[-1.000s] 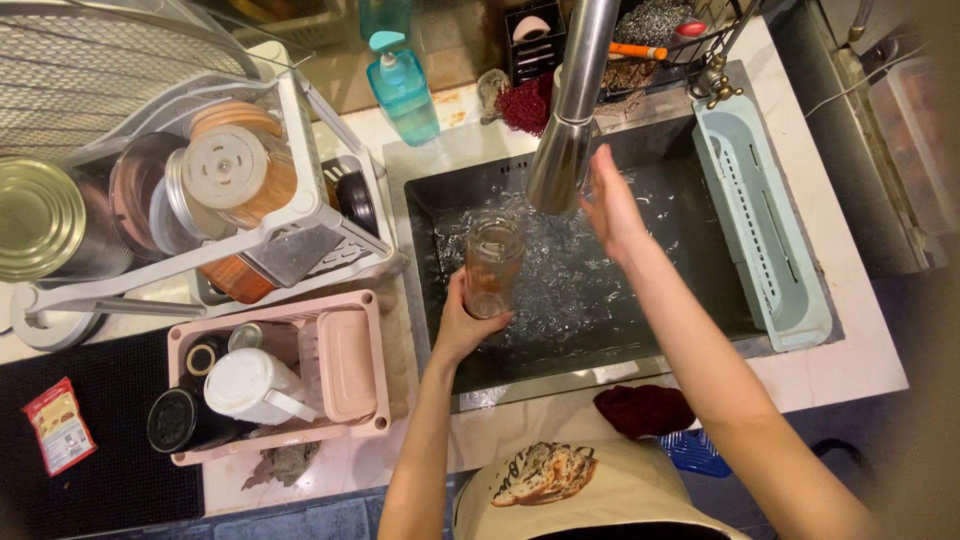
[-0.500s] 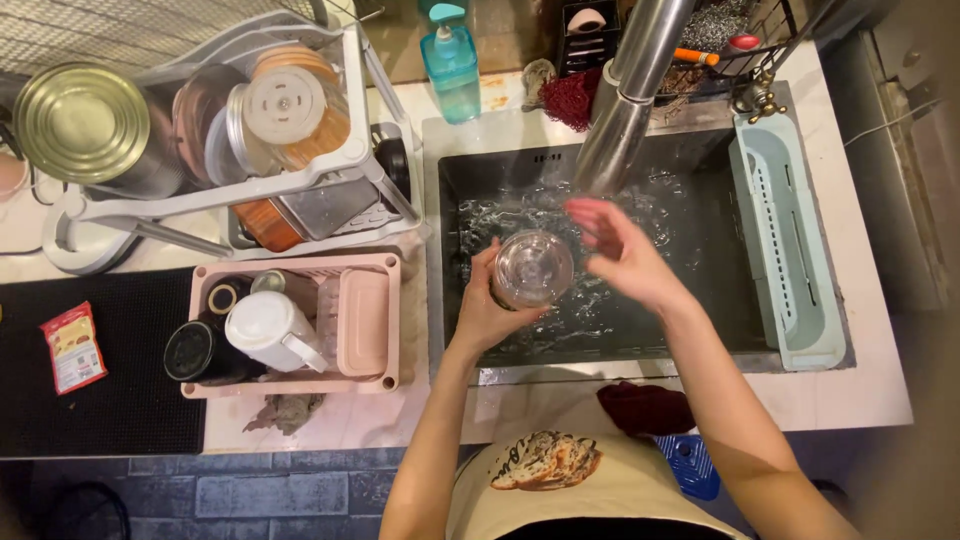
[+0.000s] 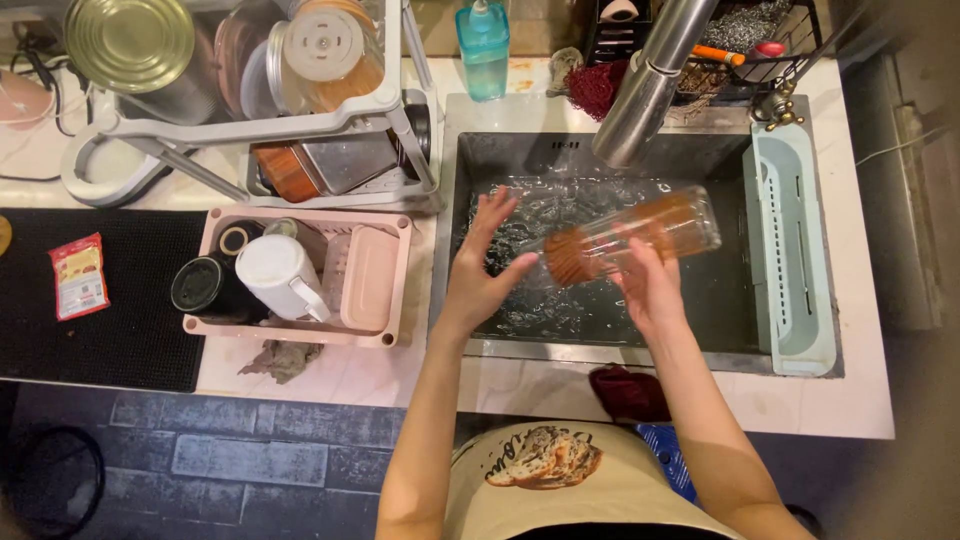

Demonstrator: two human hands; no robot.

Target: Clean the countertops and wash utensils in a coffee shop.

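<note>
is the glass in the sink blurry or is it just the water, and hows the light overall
Head view: the clear glass is smeared by motion, its edges soft, as is the right hand holding it; the left hand beside it is sharper. Head view: warm indoor light, bright glints on the wet sink floor and the metal faucet; the lower left floor falls into shadow.

The glass [image 3: 632, 237] over the sink [image 3: 730, 300] is smeared by motion; whether it holds anything cannot be told. The right hand [image 3: 648, 285] covers part of its underside. At twelve o'clock the frame cuts off the tap [image 3: 652, 85], the soap bottle [image 3: 483, 45] and the pot [image 3: 130, 40].
</note>
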